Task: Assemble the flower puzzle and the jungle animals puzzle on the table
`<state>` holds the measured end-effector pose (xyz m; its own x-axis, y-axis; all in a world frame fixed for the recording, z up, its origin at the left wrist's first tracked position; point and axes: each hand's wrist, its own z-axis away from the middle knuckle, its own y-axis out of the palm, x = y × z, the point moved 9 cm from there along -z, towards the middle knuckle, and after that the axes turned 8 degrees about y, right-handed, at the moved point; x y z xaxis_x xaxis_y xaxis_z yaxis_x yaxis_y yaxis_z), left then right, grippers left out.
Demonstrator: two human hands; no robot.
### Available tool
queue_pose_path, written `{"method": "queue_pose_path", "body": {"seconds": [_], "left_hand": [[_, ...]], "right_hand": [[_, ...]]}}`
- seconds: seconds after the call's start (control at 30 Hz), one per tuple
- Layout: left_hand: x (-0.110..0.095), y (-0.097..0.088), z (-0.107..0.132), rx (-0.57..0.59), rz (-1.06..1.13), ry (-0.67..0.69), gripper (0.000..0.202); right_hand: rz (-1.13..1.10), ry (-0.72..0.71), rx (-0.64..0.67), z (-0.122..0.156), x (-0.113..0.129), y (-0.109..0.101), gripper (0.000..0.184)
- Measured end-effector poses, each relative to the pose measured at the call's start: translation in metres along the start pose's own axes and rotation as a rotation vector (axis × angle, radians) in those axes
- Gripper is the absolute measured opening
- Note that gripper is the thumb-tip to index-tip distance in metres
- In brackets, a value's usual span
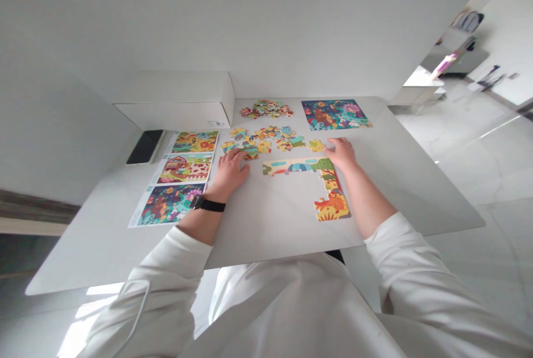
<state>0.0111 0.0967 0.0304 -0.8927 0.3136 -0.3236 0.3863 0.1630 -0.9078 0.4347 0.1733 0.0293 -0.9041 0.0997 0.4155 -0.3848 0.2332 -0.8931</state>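
Partly built jigsaw (328, 186) lies mid-table, an L shape: one strip running left to right, one leg running down toward me at its right end.

Right hand (342, 152) rests palm down at the far right corner of that L, fingers loose and flat, touching the edge of the joined pieces. A single yellow-green piece (315, 145) sits just left of the fingertips.

Left hand (231, 172) is palm down at the near left end of the loose pieces (266, 139), fingers bent over one of them. I cannot tell from here whether it is pinched or only touched. Black watch (207, 203) on that wrist.

The loose scatter lies just beyond the L. Farther back is a second pile of pieces (266, 108), and to its right a finished square puzzle (335, 114).

Left of the left hand is a reference sheet (183, 172) with three pictures in a column. Beyond it to the left lies a dark phone (145, 147), and behind that a white box (179, 102) against the wall.

Nothing lies between either hand and the pieces.

White table (270, 219), matt top. Plain pale wall (266, 25) behind. Glossy light floor (470, 141) to the right, with furniture far off and too small to make out.
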Motion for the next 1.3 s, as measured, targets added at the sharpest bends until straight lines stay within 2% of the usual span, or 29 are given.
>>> {"method": "queue_pose_path", "body": {"seconds": [0.13,0.33,0.47,0.63,0.7,0.8,0.87,0.93,0.97,1.1,1.2,1.3], "left_hand": [[0.0,0.001,0.0,0.004,0.0,0.002,0.055],[-0.001,-0.001,0.0,0.013,-0.007,0.001,0.055],[-0.002,-0.001,0.001,0.005,0.007,0.005,0.054],[-0.001,-0.002,0.001,-0.018,0.028,0.015,0.054],[-0.004,-0.006,0.0,-0.048,0.049,0.031,0.054],[-0.018,-0.021,-0.001,-0.142,0.14,0.098,0.047],[-0.034,-0.031,0.0,-0.205,0.264,0.143,0.039],[-0.049,-0.032,0.0,-0.239,0.448,0.13,0.034],[-0.055,-0.03,0.001,-0.249,0.574,0.092,0.035],[-0.088,0.007,0.002,-0.087,1.061,-0.027,0.05],[-0.103,0.03,0.005,0.03,1.204,-0.092,0.057],[-0.103,0.039,0.008,0.082,1.23,-0.154,0.057]], "right_hand": [[0.056,-0.018,0.062,0.0,0.009,0.014,0.038],[-0.019,0.013,0.026,-0.003,0.009,0.011,0.028],[-0.137,0.039,-0.006,0.002,0.01,0.003,0.025],[-0.405,0.051,0.003,0.008,0.014,-0.005,0.009],[-0.548,0.048,0.047,0.008,0.017,-0.007,0.012],[-0.766,0.047,0.176,0.014,0.03,-0.006,0.028],[-0.888,0.018,0.263,0.023,0.046,-0.007,0.038],[-0.96,0.003,0.34,0.037,0.063,-0.008,0.042],[-0.976,0.003,0.378,0.045,0.072,-0.007,0.043],[-0.953,-0.014,0.505,0.077,0.101,0.003,0.041],[-0.917,-0.03,0.554,0.091,0.112,0.013,0.037],[-0.887,-0.026,0.597,0.098,0.116,0.022,0.034]]}}
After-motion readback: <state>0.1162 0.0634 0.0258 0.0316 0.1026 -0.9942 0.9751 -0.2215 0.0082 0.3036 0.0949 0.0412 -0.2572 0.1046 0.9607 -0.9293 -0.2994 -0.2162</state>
